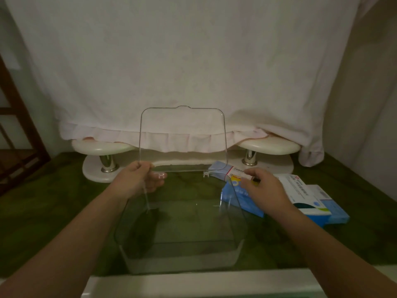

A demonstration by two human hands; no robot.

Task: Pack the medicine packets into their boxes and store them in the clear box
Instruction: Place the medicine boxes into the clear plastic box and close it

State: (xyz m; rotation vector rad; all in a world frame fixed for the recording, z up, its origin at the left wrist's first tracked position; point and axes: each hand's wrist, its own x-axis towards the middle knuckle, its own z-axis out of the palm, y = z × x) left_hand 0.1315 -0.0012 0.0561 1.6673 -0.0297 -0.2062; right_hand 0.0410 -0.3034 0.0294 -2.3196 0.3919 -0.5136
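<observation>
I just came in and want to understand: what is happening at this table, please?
A person's left hand holds the lid of the clear box upright by its left edge. The right hand rests on the medicine boxes piled beside it on the green cloth. Nothing is inside the clear box yet.

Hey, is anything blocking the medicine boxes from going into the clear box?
Nothing visible. The left hand holds the lid upright, so the clear box is open; the medicine boxes only need lifting over its right wall.
</observation>
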